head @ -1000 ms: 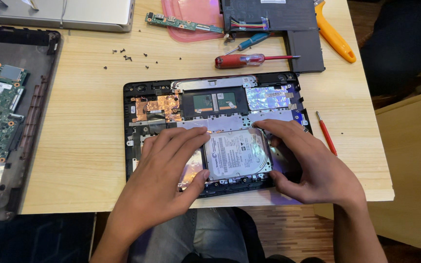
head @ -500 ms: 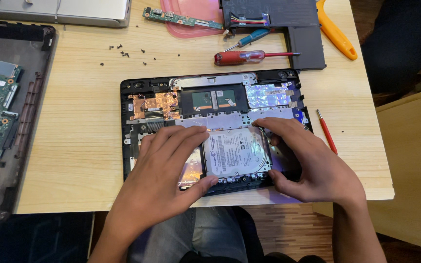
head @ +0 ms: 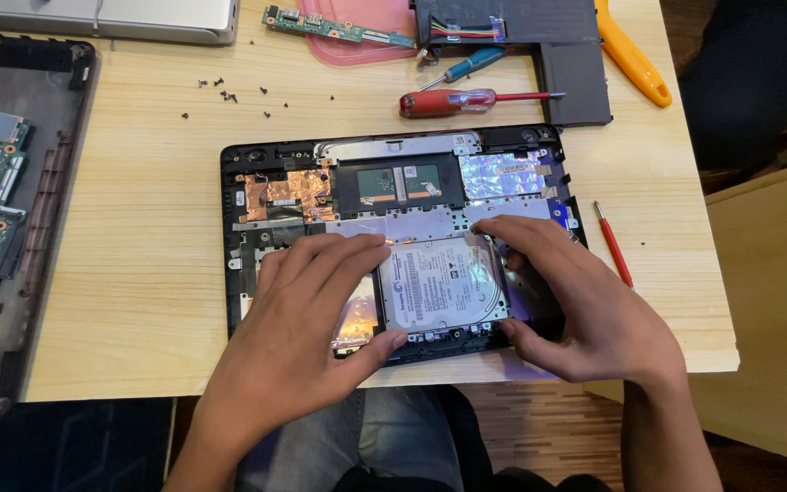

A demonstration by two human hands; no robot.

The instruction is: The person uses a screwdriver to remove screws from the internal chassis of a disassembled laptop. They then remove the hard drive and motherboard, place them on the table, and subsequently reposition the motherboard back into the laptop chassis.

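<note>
A flat silver rectangular hard drive (head: 444, 290) is pinched at its edges by the fingers of the left hand (head: 298, 314) and right hand (head: 576, 305), kept level within the opened black laptop base (head: 257, 173) on the pale wooden surface (head: 129, 228).

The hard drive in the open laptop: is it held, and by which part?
Yes. Both hands grip the hard drive by its edges: left hand, right hand.

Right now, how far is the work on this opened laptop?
Done: the laptop base lies open, loose screws beside it. In hand: left hand and right hand grip the hard drive over its bay. Left: whether it is seated cannot be told.
</note>
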